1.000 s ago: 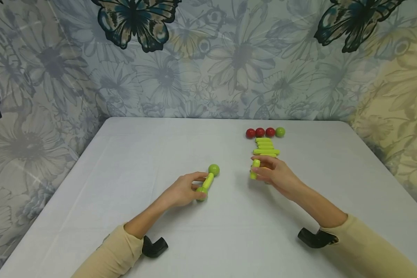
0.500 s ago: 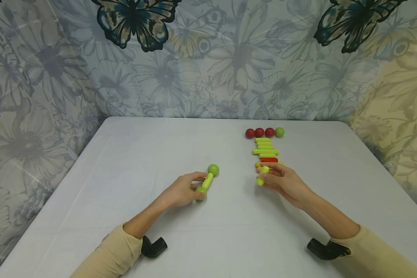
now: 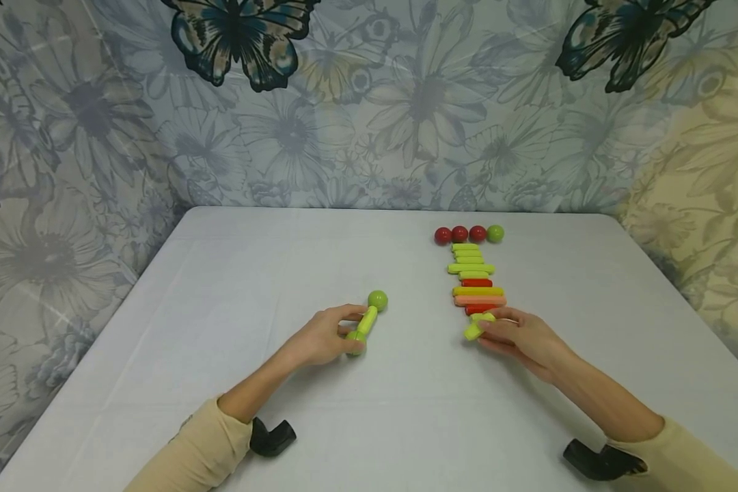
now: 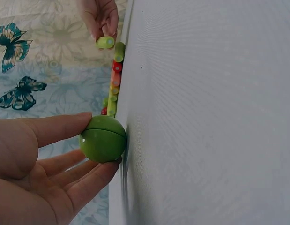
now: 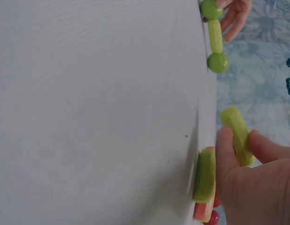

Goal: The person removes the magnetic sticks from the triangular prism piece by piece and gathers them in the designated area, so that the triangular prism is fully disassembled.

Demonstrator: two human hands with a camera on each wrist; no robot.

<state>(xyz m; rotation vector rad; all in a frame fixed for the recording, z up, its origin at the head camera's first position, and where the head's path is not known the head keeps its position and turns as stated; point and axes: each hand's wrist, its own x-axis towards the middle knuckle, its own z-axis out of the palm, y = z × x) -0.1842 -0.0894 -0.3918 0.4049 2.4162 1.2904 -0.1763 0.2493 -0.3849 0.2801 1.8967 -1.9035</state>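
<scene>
My left hand [image 3: 320, 338] grips a green ball [image 3: 355, 343] between thumb and fingers. From that ball a light green stick [image 3: 367, 320] reaches to a second green ball [image 3: 378, 300]. My right hand [image 3: 529, 342] pinches a short light green stick [image 5: 237, 133] between thumb and finger, held tilted just above the near end of a row of sticks. In that row lie a red stick [image 3: 476, 283], a yellow stick [image 3: 478, 292], a salmon stick [image 3: 480, 301] and another red stick [image 3: 480, 309]. At its near end, the right wrist view shows another green stick [image 5: 205, 176].
Past the row, three red balls [image 3: 460, 234] and one green ball [image 3: 495, 234] line up near the far edge of the white table [image 3: 252, 260]. Several light green sticks [image 3: 470, 269] make up the far part of the row. A patterned wall [image 3: 295, 150] stands behind.
My right hand has come nearer and to the right along the row, carrying the light green stick and uncovering the red, yellow and salmon sticks. The left hand has stayed put.
</scene>
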